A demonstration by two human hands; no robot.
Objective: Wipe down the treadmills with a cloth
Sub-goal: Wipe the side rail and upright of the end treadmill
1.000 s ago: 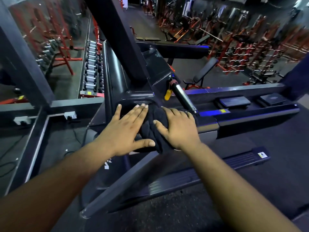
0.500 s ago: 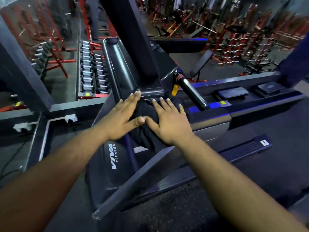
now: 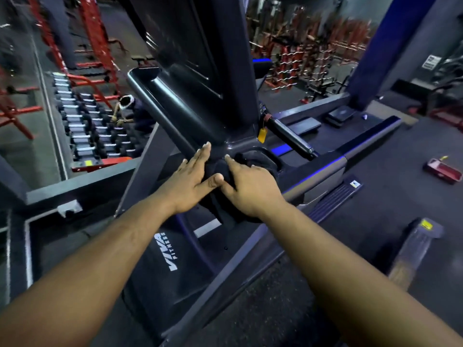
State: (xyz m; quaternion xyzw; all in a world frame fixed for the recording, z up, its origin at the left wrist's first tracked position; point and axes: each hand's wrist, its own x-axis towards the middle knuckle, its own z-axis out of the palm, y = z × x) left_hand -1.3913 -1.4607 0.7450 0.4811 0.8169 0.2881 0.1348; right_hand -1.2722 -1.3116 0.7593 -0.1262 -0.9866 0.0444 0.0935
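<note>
A black cloth (image 3: 220,196) lies bunched on the dark motor cover of the treadmill (image 3: 160,266), at the foot of its thick upright post (image 3: 200,71). My left hand (image 3: 188,181) presses flat on the cloth's left side, fingers straight and reaching up to the post's base. My right hand (image 3: 250,186) presses on the cloth's right side, fingers extended over it, their tips partly hidden in the fabric. The two thumbs nearly meet over the cloth. The cover bears a white "VIVA FITNESS" logo.
A yellow tag (image 3: 261,135) hangs by a black cylinder (image 3: 290,139) right of the post. A red tray (image 3: 442,170) lies on the floor at right. A dumbbell rack (image 3: 85,126) with a crouching person (image 3: 130,108) is at left. Red gym racks (image 3: 313,51) stand behind.
Both hands have slid the cloth forward over the cover toward the post's base. The view has tipped down and closer.
</note>
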